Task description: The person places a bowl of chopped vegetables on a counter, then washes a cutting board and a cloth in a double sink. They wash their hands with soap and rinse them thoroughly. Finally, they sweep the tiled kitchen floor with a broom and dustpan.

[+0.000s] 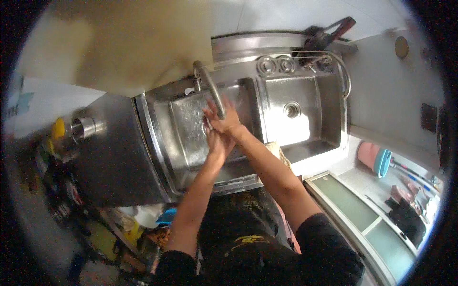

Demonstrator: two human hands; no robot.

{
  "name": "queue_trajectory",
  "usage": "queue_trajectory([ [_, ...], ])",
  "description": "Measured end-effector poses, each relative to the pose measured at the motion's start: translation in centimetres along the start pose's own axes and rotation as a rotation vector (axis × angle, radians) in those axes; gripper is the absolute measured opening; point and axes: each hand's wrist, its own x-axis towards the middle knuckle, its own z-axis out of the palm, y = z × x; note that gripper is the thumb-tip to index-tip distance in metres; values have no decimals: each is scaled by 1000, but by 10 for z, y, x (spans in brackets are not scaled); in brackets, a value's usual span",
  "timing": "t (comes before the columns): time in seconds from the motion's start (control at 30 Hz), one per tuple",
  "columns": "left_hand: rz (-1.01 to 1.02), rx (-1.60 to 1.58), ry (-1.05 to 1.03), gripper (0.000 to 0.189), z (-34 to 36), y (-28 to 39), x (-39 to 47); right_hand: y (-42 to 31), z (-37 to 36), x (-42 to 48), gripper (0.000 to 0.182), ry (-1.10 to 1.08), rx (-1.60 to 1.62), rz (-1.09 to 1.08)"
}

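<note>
Both hands meet below the spout of a metal faucet [213, 87], over the left basin of a stainless steel sink [162, 132]. My right hand [228, 119] lies across the left one with its fingers spread, partly behind the spout's end. Under it, my left hand [217, 142] reaches up with fingers extended, and part of it is covered. No object shows in either hand. Wet drops mark the basin floor around them. Whether water is running cannot be made out.
The right basin [286, 132] has a round drain [291, 109]. Two metal drain strainers [267, 65] sit on the back ledge. A metal cup [84, 128] stands on the left counter [114, 161]. A cloth [275, 150] hangs over the sink's front edge. A pink bucket [368, 157] stands lower right.
</note>
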Motion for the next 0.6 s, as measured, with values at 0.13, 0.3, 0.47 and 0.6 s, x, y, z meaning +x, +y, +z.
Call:
queue_trajectory([
  [0.13,-253,-624,494,50,10,-30,-28,5,-27,16,68,-69,-247,-96],
  [0.3,-75,-1007,-35,55,22,-32,49,-28,-2,-15,64,-92,-854,-170],
  [0.47,-236,-683,141,55,19,25,54,-4,35,-6,66,-8,-735,284],
  [0.6,-353,-735,-161,37,5,2,66,-22,45,-30,65,-27,-914,330],
])
